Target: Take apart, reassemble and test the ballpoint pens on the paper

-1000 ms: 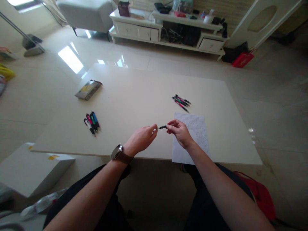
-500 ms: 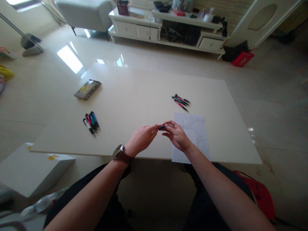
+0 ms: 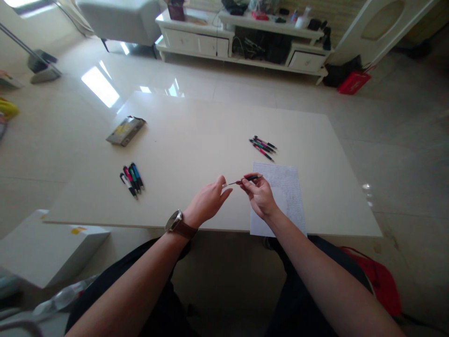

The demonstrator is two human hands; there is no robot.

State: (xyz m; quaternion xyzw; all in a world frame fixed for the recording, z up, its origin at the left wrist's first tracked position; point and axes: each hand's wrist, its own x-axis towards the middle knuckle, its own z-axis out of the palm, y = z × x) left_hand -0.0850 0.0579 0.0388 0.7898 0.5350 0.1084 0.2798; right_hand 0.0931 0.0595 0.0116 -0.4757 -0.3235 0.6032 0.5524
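Grips draw apart, thin rod bared between them

Half a second ago the two grips met over one dark piece; now they stand apart, and a thin dark rod [image 3: 232,183] shows in the gap. The left grip [image 3: 208,201] seems to pinch a small white piece [image 3: 225,185] at the rod's left end. The right grip [image 3: 262,199] is closed on a black barrel [image 3: 252,178] that points away to the right — whether its fingers also touch the rod, I cannot tell. Both are above the desk [image 3: 196,135], the right one over the sheet of paper [image 3: 293,196]. My reading: the parts are separate, so the handling is mid-way, not finished. The coloured pens [image 3: 134,179] at left and the pen cluster [image 3: 263,146] beyond the paper lie as before — untouched
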